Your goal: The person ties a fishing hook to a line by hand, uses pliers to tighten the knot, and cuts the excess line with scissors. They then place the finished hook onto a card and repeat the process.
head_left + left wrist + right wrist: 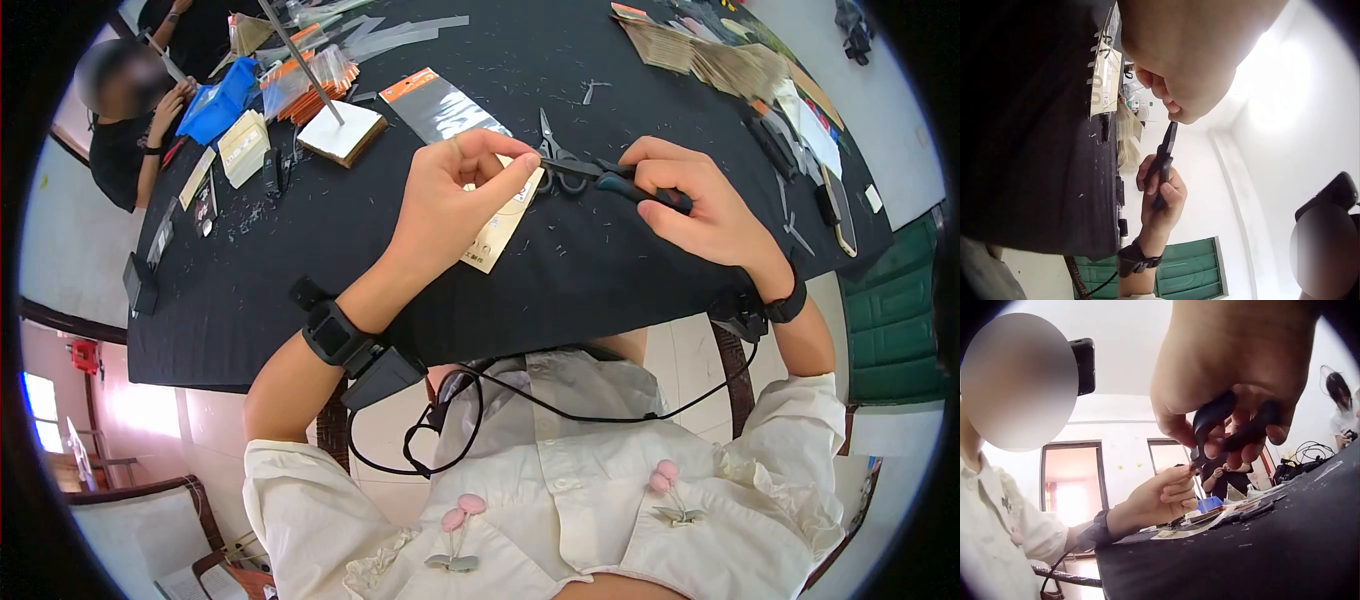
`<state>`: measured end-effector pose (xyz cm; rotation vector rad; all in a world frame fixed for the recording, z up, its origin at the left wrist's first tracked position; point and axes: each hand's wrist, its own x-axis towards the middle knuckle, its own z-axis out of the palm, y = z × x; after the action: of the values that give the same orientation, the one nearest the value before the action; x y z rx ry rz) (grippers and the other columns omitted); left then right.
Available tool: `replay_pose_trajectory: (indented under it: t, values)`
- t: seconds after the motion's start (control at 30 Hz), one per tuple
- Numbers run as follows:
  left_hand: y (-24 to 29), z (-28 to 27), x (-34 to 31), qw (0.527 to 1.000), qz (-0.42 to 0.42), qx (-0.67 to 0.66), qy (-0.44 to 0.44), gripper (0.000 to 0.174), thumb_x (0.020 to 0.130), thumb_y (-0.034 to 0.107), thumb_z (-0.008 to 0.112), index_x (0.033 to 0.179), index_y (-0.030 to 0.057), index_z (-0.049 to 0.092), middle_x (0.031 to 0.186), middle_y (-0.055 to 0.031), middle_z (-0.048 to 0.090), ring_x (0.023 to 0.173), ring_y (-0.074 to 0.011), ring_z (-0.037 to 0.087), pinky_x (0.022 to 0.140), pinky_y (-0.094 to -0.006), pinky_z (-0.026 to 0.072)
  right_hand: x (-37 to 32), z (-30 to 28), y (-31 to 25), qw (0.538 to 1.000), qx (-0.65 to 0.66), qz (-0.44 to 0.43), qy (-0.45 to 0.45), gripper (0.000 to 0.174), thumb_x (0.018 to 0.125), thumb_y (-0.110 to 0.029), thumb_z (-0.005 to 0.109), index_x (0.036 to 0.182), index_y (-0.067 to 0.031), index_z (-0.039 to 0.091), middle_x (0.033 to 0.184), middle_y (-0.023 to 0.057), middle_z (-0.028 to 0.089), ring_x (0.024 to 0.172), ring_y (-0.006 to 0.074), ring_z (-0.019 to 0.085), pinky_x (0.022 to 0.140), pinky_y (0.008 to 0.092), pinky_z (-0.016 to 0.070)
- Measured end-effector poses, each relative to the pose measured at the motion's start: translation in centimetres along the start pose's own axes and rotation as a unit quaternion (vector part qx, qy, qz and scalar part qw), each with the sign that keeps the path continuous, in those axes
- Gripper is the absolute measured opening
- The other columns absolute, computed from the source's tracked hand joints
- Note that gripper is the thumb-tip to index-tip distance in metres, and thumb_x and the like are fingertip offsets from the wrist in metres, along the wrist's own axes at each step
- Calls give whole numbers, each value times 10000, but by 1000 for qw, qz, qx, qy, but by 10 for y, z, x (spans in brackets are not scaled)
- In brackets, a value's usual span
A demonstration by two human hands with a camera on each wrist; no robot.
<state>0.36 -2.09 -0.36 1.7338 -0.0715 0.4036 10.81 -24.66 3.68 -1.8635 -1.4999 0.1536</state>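
Observation:
My right hand [700, 195] grips the dark pliers [625, 187] by the handles, jaws pointing left. At their tip, the thumb and index finger of my left hand [440, 195] pinch something too small to make out. The left wrist view shows the pliers [1165, 156] reaching up from the right hand [1163, 194] to the left fingertips. In the right wrist view the left hand [1160, 497] meets the jaws from below. Partly hidden by the left hand, a beige printed card [492, 245] lies on the black cloth. Scissors [570, 170] lie behind the pliers.
A clear packet [440, 108] with an orange top lies behind my left hand. Further left are a white-topped block with a rod [340, 135], a card stack [243, 150] and a blue bin [218, 100]. Brown packets [735, 68] and a phone [838, 212] sit right. A person [118, 150] is across the table.

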Motion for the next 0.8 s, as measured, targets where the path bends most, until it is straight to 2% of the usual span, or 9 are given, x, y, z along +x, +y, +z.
replay_pose_trajectory:
  t: [0.13,0.2,0.33,0.4,0.53,0.6,0.8]
  values:
    - [-3,2,0,999,8,36,3,148,880,138,599,919,5,652,587,72,471,540,2,395,490,-168,284,-3,1,0,999,-34,-23,7,145,723,-72,558,696,21,451,810,119,484,630,232,468,563,318,383]
    - [-2,1,1,1000,16,17,-16,208,913,184,550,851,4,634,579,75,445,525,-2,364,491,-174,268,-3,1,0,999,-44,-26,13,144,724,-72,557,699,19,449,812,120,483,627,233,468,560,318,383]
    - [0,-1,1,999,-4,2,-39,272,929,222,526,741,33,579,575,81,403,523,-3,324,488,-189,238,-4,4,-1,998,-53,-42,14,145,717,-73,563,703,17,450,817,116,482,625,234,469,561,323,387]
    - [-1,0,2,999,-21,-33,-36,322,918,223,548,654,38,536,580,59,466,537,6,390,467,-189,298,-4,5,-2,997,-55,-47,13,145,715,-74,565,705,17,451,819,116,484,625,237,470,564,326,390]
    - [-2,1,2,998,-26,-38,-41,344,925,232,542,634,54,509,571,81,435,527,15,367,446,-186,275,-4,8,-3,997,-61,-50,9,143,709,-76,568,707,18,461,827,118,492,635,247,483,572,331,399]
    - [0,3,0,996,-58,-65,-33,290,921,235,548,668,102,494,583,102,323,526,0,249,473,-205,196,-3,10,-2,996,-63,-54,10,141,708,-76,568,706,18,463,829,121,495,639,250,488,575,332,402]
    - [-5,2,1,994,-68,-78,-21,262,911,201,556,675,91,518,564,118,340,494,21,252,437,-191,178,-2,12,2,996,-71,-55,6,146,708,-82,574,708,21,469,840,129,503,643,263,497,576,335,406]
